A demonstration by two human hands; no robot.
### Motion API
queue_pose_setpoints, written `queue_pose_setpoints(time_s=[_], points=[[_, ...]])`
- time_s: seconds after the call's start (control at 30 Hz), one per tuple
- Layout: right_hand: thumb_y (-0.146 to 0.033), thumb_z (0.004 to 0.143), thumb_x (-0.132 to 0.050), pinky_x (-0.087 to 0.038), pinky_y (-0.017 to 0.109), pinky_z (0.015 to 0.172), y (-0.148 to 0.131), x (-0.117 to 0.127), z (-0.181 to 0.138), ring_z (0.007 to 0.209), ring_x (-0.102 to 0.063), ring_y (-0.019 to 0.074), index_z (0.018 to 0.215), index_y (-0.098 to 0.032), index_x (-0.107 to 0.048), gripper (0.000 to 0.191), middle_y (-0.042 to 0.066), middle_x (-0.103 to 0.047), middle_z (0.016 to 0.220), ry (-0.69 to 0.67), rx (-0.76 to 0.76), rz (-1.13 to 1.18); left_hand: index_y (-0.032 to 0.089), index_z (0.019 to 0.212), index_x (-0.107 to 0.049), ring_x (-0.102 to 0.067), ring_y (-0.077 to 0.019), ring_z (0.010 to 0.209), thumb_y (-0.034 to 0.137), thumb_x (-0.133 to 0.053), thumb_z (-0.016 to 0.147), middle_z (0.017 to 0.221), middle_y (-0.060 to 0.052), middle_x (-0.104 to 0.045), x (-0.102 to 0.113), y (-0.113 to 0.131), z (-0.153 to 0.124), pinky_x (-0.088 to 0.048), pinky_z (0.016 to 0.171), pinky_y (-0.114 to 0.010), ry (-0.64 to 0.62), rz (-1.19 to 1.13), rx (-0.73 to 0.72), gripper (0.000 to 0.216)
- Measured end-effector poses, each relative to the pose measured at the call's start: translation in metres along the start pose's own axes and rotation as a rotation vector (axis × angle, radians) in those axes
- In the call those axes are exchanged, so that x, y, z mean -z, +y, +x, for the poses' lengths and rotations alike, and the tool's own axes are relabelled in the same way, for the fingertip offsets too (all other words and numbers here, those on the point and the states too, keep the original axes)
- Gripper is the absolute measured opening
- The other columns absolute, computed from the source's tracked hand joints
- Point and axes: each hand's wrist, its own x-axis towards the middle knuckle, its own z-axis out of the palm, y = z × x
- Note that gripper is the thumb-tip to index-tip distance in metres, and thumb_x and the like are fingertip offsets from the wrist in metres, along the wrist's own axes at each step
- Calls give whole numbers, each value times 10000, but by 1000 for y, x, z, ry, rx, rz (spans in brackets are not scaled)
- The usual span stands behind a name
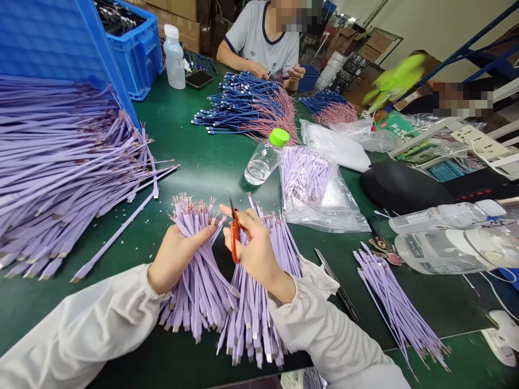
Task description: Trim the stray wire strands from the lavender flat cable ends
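White sleeves [97, 319] are worn on both arms. By the fingers of the left hand [174, 256], a bunch of purple cables [203, 297] is squeezed tight. Orange-handled scissors [234, 243] are held in the right hand's [257, 251] fingers, just beside. Below those fingers, another bunch [253, 319] is laid. Left of both hands, a big purple pile [60, 178] is heaped. Past the fingertips, a green-capped bottle [261, 162] is seen.

The left hand [174, 256] grips a bundle of purple cables [199, 286]. Just right of the bundle, the right hand [259, 251] holds orange-handled scissors [234, 240]. Beyond the bundle are 1 green-capped bottle [263, 161] and 2 blue-and-pink cable piles [243, 105].
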Motion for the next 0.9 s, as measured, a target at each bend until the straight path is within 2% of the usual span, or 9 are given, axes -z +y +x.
queue_pose_setpoints(time_s=[0.1, 0.23, 0.3, 0.53, 0.67, 0.8, 0.9], points=[[-136, 762, -527, -467, 251, 658, 1, -1, -1, 652, -481, 107, 1050, -221, -664, 330, -11, -448, 745, 24, 50, -72, 148, 842, -712, -640, -311, 982, 475, -768, 549, 943, -91, -733, 0, 0, 0, -472, 906, -408, -3, -7, 4, 443], [-133, 767, -515, -460, 252, 650, 1, 1, -2, 678, -513, 118, 893, -187, -678, 213, 4, -499, 750, 76, 30, -68, 155, 892, -710, -639, -304, 986, 487, -759, 570, 983, -87, -727, 0, -1, 0, -464, 916, -412, -10, 5, -4, 465], [-127, 771, -504, -458, 256, 661, 2, 2, 0, 686, -509, 119, 936, -181, -668, 239, 8, -507, 764, 97, 22, -64, 149, 899, -706, -638, -306, 979, 508, -736, 601, 983, -92, -725, 1, -2, 0, -461, 911, -418, -2, 46, -34, 468], [-151, 805, -488, -446, 241, 640, 3, 6, 5, 645, -462, 100, 1078, -207, -642, 318, -1, -459, 774, 134, 29, -66, 159, 703, -695, -663, -282, 798, 537, -705, 623, 749, -70, -726, 1, -2, 0, -491, 785, -374, -3, 118, -57, 386], [-118, 788, -495, -444, 241, 638, 3, 5, 3, 668, -477, 110, 1076, -198, -657, 340, 1, -468, 757, 141, 53, -117, 159, 720, -693, -658, -280, 808, 534, -707, 616, 760, -65, -725, 1, -2, 1, -482, 772, -359, 13, 129, -61, 390], [-124, 785, -501, -455, 242, 644, 4, 4, 3, 698, -504, 118, 970, -180, -681, 264, 12, -505, 767, 173, 70, -77, 154, 719, -684, -649, -288, 817, 550, -695, 615, 761, -66, -719, 1, -3, 1, -471, 772, -367, 22, 151, -52, 410], [-138, 800, -501, -460, 242, 648, 4, 4, 3, 674, -494, 109, 991, -187, -662, 254, 6, -505, 773, 185, 64, -89, 146, 767, -686, -643, -302, 859, 558, -701, 603, 807, -75, -720, 1, -3, 1, -464, 792, -380, 26, 146, -34, 444]])
